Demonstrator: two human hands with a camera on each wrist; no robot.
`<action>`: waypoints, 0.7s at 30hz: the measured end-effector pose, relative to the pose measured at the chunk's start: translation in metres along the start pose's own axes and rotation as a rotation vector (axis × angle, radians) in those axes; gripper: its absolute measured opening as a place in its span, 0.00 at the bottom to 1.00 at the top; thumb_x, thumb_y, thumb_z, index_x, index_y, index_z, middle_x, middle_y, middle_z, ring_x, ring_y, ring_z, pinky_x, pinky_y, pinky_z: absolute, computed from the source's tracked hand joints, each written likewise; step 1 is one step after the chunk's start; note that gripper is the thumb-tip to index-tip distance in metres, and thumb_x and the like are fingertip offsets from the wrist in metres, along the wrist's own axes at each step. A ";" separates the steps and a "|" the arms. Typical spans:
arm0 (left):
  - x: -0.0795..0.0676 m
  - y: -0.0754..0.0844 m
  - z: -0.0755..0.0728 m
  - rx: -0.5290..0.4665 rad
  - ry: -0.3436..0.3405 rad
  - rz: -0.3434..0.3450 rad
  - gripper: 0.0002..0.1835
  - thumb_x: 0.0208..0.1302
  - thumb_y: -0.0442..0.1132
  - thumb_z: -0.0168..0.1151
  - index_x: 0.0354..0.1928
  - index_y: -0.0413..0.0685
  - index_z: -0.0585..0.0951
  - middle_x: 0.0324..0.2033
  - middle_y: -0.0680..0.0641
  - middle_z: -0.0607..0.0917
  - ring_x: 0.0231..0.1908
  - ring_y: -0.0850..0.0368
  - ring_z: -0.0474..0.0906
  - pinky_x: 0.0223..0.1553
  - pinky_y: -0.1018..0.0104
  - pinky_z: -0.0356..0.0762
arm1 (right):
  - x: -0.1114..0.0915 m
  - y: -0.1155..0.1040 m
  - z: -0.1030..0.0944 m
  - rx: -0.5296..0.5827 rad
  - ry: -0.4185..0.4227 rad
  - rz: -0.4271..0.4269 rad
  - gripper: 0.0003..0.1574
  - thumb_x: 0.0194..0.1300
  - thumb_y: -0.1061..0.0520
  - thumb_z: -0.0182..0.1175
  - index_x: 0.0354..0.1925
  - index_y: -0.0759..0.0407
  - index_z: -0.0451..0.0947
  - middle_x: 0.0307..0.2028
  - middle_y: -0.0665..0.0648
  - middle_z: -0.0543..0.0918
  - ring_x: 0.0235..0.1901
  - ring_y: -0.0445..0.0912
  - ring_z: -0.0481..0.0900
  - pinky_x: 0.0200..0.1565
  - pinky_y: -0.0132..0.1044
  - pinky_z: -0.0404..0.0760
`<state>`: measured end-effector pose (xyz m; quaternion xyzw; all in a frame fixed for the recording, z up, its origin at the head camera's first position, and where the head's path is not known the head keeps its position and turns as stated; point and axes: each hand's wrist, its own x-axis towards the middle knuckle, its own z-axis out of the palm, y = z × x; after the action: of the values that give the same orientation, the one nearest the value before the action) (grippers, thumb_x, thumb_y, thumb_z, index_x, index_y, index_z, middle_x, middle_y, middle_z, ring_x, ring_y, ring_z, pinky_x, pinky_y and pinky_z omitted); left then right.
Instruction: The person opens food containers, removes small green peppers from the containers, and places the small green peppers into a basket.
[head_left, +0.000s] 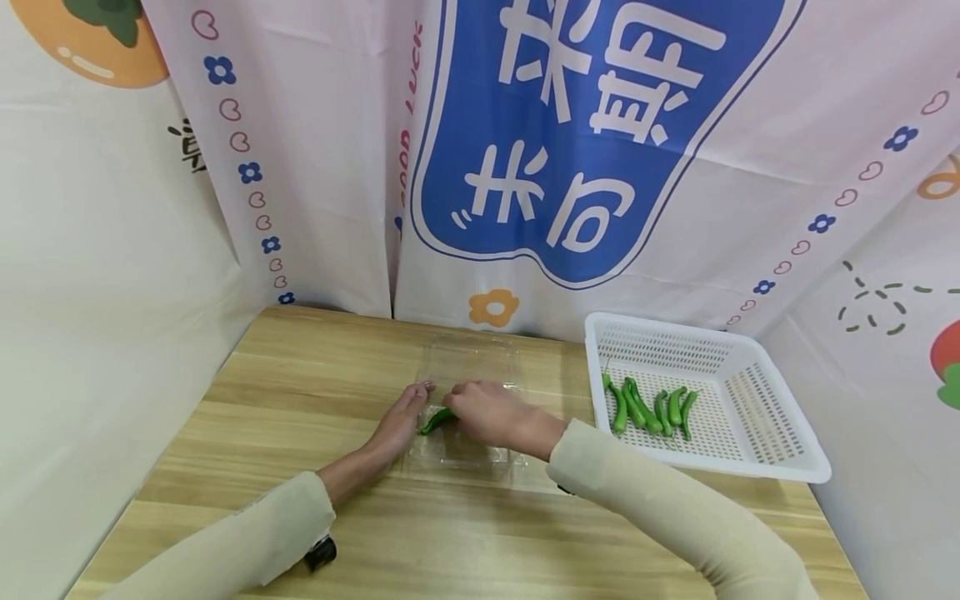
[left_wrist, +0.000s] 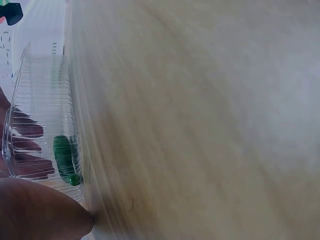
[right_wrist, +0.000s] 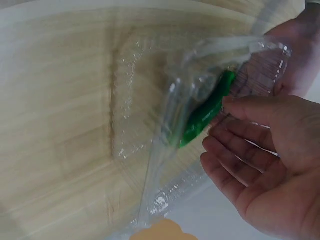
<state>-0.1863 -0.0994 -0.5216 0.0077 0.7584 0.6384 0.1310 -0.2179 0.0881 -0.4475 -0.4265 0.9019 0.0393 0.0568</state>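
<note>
A clear plastic clamshell box lies open on the table, its lid spread toward the back. Inside its left part is one green chili pepper, also seen through the ribbed wall in the left wrist view. My right hand reaches into the box with its fingers spread and only loosely bent, the thumb tip beside the pepper. A small gap shows between those fingertips and the pepper in the left wrist view. Against the box's left side rests my left hand, fingers fairly straight.
On the right of the wooden table stands a white perforated basket. Several green chili peppers lie in its left part. Printed cloth hangs around the table's back and sides.
</note>
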 end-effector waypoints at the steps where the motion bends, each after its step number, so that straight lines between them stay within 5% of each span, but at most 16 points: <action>1: 0.000 0.000 0.000 0.000 0.002 0.001 0.29 0.89 0.51 0.32 0.79 0.42 0.63 0.82 0.39 0.59 0.82 0.37 0.50 0.82 0.40 0.44 | 0.000 -0.001 0.001 -0.013 0.005 -0.002 0.10 0.72 0.59 0.67 0.50 0.54 0.87 0.45 0.52 0.88 0.43 0.47 0.87 0.45 0.41 0.89; 14: -0.001 0.001 0.001 0.011 0.009 0.000 0.29 0.89 0.51 0.33 0.79 0.43 0.63 0.82 0.39 0.60 0.82 0.38 0.47 0.82 0.40 0.44 | 0.002 -0.003 0.009 -0.106 0.042 0.000 0.09 0.66 0.57 0.73 0.45 0.51 0.87 0.41 0.51 0.88 0.41 0.48 0.88 0.40 0.42 0.89; 21: 0.001 -0.001 0.001 0.022 0.008 -0.008 0.30 0.89 0.52 0.32 0.80 0.43 0.62 0.81 0.39 0.61 0.82 0.37 0.49 0.82 0.40 0.45 | 0.002 -0.004 0.013 -0.128 0.032 0.007 0.05 0.73 0.56 0.68 0.46 0.51 0.88 0.41 0.51 0.87 0.41 0.47 0.87 0.37 0.41 0.89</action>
<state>-0.1872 -0.0985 -0.5228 0.0034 0.7659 0.6296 0.1305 -0.2150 0.0854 -0.4608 -0.4268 0.8997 0.0905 0.0149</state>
